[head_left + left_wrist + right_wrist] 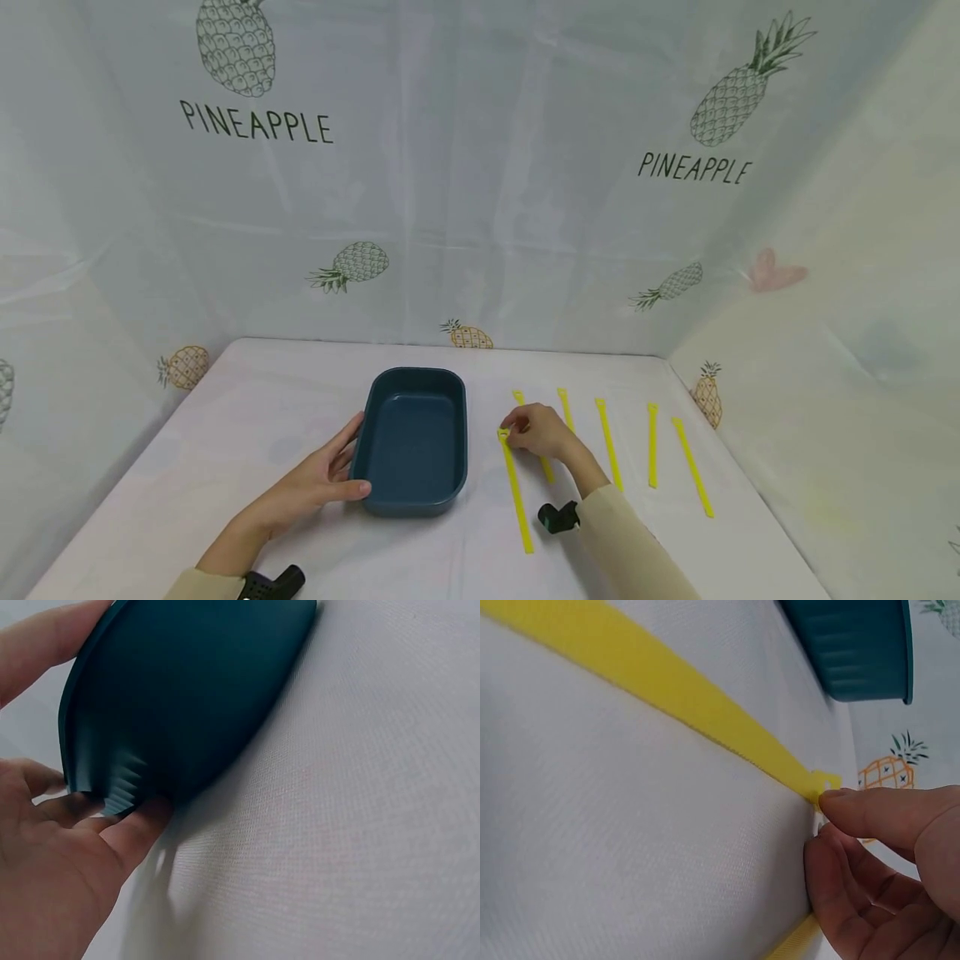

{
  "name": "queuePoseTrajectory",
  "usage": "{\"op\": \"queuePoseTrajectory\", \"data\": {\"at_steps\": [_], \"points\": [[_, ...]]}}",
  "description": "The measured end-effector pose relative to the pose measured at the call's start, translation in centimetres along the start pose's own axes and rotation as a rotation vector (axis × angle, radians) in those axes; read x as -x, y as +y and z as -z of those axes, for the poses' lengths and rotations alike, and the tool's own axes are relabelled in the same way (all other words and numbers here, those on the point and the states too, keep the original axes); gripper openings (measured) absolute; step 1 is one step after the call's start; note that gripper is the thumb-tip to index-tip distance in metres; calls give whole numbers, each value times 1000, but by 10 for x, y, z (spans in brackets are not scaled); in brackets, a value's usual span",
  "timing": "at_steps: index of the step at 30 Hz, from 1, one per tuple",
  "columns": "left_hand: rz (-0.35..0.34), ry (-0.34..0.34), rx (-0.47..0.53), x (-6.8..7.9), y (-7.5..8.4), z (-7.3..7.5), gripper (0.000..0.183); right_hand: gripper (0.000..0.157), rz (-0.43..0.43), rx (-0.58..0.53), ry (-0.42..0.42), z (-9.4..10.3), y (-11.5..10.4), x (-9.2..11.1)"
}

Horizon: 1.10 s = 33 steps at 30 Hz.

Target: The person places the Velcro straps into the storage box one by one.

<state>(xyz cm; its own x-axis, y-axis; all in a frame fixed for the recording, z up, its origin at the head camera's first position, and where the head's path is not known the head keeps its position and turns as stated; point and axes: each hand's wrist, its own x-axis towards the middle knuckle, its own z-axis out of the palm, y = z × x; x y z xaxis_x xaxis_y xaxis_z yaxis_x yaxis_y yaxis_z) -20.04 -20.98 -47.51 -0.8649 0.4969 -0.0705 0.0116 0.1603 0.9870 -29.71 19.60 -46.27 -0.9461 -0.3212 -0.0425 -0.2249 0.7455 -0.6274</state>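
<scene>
A dark blue rectangular tray (411,454) with rounded corners stands on the table. My left hand (322,479) grips its left side, the thumb over the rim near the front corner; in the left wrist view the fingers (142,829) press against the tray's outer wall. To the right of the tray lies a long yellow strap (517,504) with a wider, holed end. My right hand (542,431) pinches that far end; the right wrist view shows the thumb (862,810) on the strap's holed tip.
Several more yellow straps lie roughly lengthwise to the right, among them one under the right hand, another (652,446) and the outermost (694,471). A pineapple-print curtain (480,208) hangs behind and at the sides of the white-covered table (300,392).
</scene>
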Motion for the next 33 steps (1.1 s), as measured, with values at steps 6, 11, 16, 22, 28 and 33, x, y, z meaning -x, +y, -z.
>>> {"op": "queuePoseTrajectory", "data": {"at_steps": [6,11,16,22,28,33], "points": [[6,-9,19,0,0,0,108,9,13,10,14,1,-2,1],[6,1,8,-1,-1,0,108,9,13,-9,12,3,-1,-1],[1,6,2,-2,-3,1,108,8,10,-31,2,4,1,-3],[-10,-13,25,-2,-5,2,108,9,16,-61,-5,2,3,-4],[-10,-7,15,-3,-4,2,108,12,-9,-73,12,2,4,-2],[-6,3,7,-3,-4,2,109,14,-19,-95,-8,1,3,1]]}}
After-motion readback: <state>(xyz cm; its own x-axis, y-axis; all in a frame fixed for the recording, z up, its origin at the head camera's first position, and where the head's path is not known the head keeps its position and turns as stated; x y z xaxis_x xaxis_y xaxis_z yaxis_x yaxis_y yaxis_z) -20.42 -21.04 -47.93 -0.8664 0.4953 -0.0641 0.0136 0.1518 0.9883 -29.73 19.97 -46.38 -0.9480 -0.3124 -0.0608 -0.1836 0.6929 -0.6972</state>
